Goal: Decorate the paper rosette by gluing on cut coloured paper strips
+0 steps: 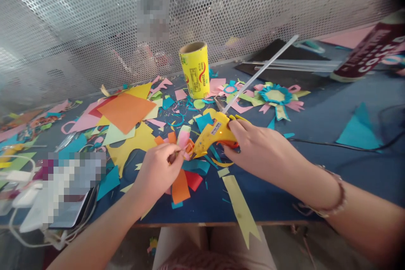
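Observation:
My right hand [249, 143] is wrapped round a yellow hot glue gun [213, 131], which has a long clear glue stick [262, 71] poking out of its back end. The gun's nozzle points left and meets a paper flower of looped pink and orange strips [184, 140]. My left hand [161, 166] pinches that flower from the left; its fingertips partly hide it. Just below lie an orange paper strip [180, 187], a red strip [193, 180] and a teal strip [198, 166]. A pale yellow ribbon-cut strip [242, 206] hangs over the table's front edge.
A yellow cardboard tube [195, 71] stands at the back. Paper sheets [126, 112] and scraps cover the left. A finished blue rosette [275, 95] lies right of centre. A black cord [335, 145] runs right, and a maroon can [368, 52] leans there. Phones and white cables [19, 223] lie left.

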Motion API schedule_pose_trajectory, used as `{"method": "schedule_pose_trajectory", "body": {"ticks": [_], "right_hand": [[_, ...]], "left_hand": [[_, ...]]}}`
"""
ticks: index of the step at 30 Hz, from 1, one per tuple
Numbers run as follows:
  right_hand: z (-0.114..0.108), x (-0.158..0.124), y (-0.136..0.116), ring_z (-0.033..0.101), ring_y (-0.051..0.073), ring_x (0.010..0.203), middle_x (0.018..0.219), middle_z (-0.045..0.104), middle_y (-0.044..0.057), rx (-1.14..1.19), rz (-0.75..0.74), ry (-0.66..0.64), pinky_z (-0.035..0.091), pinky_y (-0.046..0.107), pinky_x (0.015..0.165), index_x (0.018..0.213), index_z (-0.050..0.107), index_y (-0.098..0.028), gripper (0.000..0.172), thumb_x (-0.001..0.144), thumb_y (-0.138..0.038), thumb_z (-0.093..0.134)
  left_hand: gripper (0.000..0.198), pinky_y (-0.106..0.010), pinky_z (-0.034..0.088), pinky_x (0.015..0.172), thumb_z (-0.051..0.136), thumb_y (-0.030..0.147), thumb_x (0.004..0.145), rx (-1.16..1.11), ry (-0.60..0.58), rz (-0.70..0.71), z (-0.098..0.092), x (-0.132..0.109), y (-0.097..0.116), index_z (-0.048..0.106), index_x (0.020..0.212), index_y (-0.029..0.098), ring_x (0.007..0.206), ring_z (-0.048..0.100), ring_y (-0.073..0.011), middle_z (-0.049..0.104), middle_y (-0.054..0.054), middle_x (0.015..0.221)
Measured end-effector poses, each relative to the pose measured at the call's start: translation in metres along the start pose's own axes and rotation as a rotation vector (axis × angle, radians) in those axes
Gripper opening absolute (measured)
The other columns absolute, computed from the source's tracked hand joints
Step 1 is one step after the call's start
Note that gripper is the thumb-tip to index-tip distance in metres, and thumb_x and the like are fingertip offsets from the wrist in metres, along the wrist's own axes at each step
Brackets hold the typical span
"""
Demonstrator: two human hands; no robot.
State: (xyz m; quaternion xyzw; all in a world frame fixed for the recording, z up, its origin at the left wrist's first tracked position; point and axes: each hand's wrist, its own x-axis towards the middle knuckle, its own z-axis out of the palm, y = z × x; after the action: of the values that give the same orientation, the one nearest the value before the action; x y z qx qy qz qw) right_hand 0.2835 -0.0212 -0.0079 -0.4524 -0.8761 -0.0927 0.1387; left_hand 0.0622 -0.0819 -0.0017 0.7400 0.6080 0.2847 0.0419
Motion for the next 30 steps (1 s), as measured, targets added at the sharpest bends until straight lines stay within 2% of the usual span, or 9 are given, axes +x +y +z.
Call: {"method": "schedule_pose_trajectory", "body": {"ticks": [11, 19, 30], "right_hand": [[0.0009, -0.0026, 0.0020, 0.045, 0.013, 0.054, 0.079, 0.058, 0.007, 0.035, -0.100, 0.027, 0.021, 0.027, 0.050, 0.089, 0.053, -0.013, 0.017, 0.088, -0.026, 0.042], [0.0020, -0.0037, 0.0034, 0.047, 0.015, 0.058, 0.081, 0.057, 0.007, 0.024, -0.137, 0.050, 0.022, 0.027, 0.051, 0.090, 0.052, -0.014, 0.016, 0.089, -0.027, 0.043], [-0.0023, -0.0040, 0.0050, 0.045, 0.013, 0.054, 0.081, 0.058, 0.008, 0.061, -0.108, 0.033, 0.022, 0.027, 0.051, 0.088, 0.053, -0.014, 0.017, 0.089, -0.026, 0.041]], "left_hand": [[0.019, -0.021, 0.036, 0.049, 0.054, 0.017, 0.084, 0.017, -0.064, -0.052, 0.0000, -0.0022, -0.0072, 0.068, 0.071, 0.016, 0.046, 0.047, -0.0089, 0.055, 0.002, 0.051], [0.021, -0.020, 0.034, 0.049, 0.055, 0.019, 0.084, 0.027, -0.039, -0.024, 0.0018, -0.0028, -0.0096, 0.066, 0.066, 0.016, 0.046, 0.044, -0.0082, 0.049, 0.003, 0.050], [0.024, -0.021, 0.032, 0.047, 0.053, 0.021, 0.085, 0.014, -0.035, -0.004, -0.0007, -0.0008, -0.0067, 0.068, 0.066, 0.017, 0.044, 0.040, -0.0085, 0.045, 0.004, 0.047]]}}
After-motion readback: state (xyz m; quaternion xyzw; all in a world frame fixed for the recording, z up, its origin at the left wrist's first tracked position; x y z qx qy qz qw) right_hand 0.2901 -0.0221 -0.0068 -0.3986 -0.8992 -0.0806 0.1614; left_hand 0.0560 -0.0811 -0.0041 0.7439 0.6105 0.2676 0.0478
